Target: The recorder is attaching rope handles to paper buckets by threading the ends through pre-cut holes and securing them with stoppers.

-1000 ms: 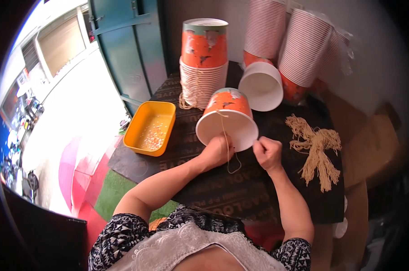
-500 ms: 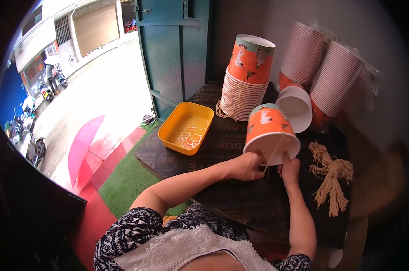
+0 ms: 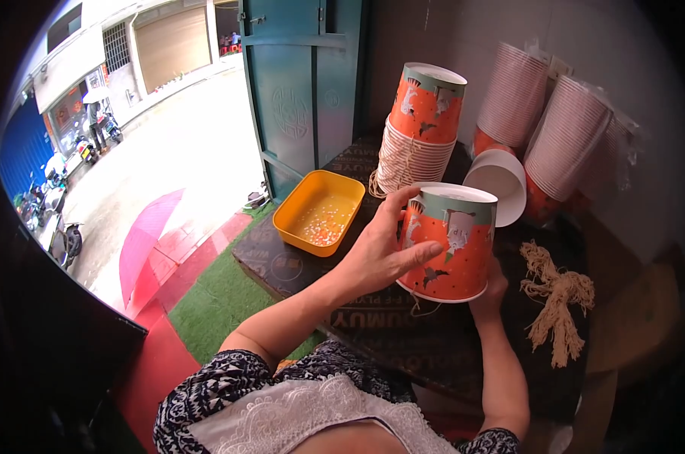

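Upside down over the table, an orange paper bucket (image 3: 452, 238) with a grey-green band and animal prints is between my hands. My left hand (image 3: 384, 246) wraps its left side, thumb across the front and fingers by the upper edge. Low on the right, my right hand (image 3: 490, 291) grips the rim, its fingers mostly hidden behind the bucket. A thin string end (image 3: 417, 306) dangles below the rim. Beyond it stands a stack of matching upturned buckets (image 3: 426, 113), with strings hanging down its side. On the right lies a bundle of beige strings (image 3: 558, 299).
A yellow plastic tray (image 3: 286, 227) with small pale and orange bits stands left on the dark table (image 3: 270, 261). One bucket (image 3: 501, 181) lies on its side before wrapped bucket stacks (image 3: 569, 136). A teal metal door (image 3: 293, 98) and a pink umbrella (image 3: 149, 234) are left.
The bucket has turned from showing its open mouth to standing rim down, its printed side toward me. My left hand has moved from the rim up to the bucket's left side.
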Tool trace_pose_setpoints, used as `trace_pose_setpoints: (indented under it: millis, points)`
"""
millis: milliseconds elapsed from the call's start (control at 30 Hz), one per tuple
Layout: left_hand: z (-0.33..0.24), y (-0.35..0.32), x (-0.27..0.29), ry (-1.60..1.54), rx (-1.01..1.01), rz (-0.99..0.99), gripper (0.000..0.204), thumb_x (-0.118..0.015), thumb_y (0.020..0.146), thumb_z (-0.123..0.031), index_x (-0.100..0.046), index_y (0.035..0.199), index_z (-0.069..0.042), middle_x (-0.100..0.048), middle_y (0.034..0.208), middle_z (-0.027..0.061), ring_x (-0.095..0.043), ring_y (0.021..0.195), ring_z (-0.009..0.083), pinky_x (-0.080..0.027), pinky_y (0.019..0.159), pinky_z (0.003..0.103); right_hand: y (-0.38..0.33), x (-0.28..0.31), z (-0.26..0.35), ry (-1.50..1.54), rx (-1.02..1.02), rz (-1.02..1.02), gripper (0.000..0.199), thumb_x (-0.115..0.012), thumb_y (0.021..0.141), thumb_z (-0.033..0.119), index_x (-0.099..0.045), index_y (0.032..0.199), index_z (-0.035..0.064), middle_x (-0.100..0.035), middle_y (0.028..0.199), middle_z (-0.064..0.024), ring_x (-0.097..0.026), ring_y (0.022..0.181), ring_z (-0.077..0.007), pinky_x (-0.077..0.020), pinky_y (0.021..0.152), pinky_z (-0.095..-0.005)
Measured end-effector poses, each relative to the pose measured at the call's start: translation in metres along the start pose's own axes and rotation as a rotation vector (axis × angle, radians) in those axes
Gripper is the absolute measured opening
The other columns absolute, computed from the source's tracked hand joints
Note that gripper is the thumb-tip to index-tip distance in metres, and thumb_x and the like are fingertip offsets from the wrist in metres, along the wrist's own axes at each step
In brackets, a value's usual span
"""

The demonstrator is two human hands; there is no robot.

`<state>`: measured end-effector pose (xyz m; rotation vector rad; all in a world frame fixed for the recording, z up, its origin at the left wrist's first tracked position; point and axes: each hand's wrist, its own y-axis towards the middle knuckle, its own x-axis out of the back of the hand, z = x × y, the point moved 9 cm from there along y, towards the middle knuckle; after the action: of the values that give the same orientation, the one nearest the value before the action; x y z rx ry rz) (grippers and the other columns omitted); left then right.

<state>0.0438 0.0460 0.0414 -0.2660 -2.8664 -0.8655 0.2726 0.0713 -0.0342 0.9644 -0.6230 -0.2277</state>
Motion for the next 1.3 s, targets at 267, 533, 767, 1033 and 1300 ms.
trace_pose_setpoints:
  millis: [267, 533, 767, 1033, 1300]
  points:
    - [-0.01, -0.002, 0.011, 0.271, -0.061, -0.131, 0.068, -0.076, 0.086, -0.029, -0.04, 0.139, -0.008, -0.058, 0.119, 0.0148, -0.054, 0.118, 0.0273, -0.041, 0.102, 0.041, 0.003, 0.005, 0.017, -0.083, 0.129, -0.016, 0.042, -0.068, 0.084, 0.006, -0.059, 0.125, 0.0009, -0.068, 0.093, -0.018, -0.07, 0.082, -0.0333, -0.0571, 0.064, -0.0368]
    - [-0.003, 0.0, 0.025, 0.23, 0.005, -0.046, 0.036, -0.078, 0.082, -0.013, -0.052, 0.104, -0.002, -0.058, 0.123, 0.0124, -0.056, 0.11, 0.017, -0.046, 0.098, 0.032, -0.004, -0.002, 0.004, -0.209, 0.012, 0.09, 0.046, -0.068, 0.086, 0.008, -0.055, 0.13, 0.0025, -0.066, 0.098, -0.0165, -0.069, 0.086, -0.0321, -0.0559, 0.07, -0.0372]
    - [-0.044, 0.013, 0.091, -0.065, -0.107, -0.143, 0.029, -0.073, 0.083, -0.001, -0.056, 0.107, 0.001, -0.065, 0.105, 0.006, -0.062, 0.098, 0.0127, -0.052, 0.089, 0.028, 0.001, -0.003, 0.008, -0.078, 0.099, 0.089, 0.056, -0.062, 0.09, 0.014, -0.043, 0.141, 0.0037, -0.059, 0.105, -0.0124, -0.057, 0.062, -0.0185, -0.048, 0.054, -0.0319]
    - [-0.12, 0.053, 0.209, 0.387, -0.335, -0.417, 0.031, -0.076, 0.087, -0.026, -0.06, 0.097, -0.001, -0.067, 0.094, 0.0082, -0.064, 0.089, 0.014, -0.05, 0.078, 0.026, 0.002, -0.004, 0.005, -0.077, 0.072, 0.137, 0.036, -0.055, 0.091, 0.008, -0.055, 0.127, 0.0009, -0.06, 0.097, -0.0126, -0.064, 0.076, -0.0289, -0.0538, 0.062, -0.0358]
    - [-0.107, 0.132, 0.271, 0.599, -0.275, -0.571, 0.04, -0.078, 0.083, -0.033, -0.062, 0.098, 0.001, -0.065, 0.089, 0.0113, -0.062, 0.086, 0.0173, -0.05, 0.076, 0.03, 0.001, -0.01, 0.003, -0.094, 0.05, 0.175, 0.032, -0.054, 0.091, 0.009, -0.057, 0.123, 0.0005, -0.06, 0.096, -0.013, -0.065, 0.077, -0.0299, -0.0546, 0.063, -0.0365]
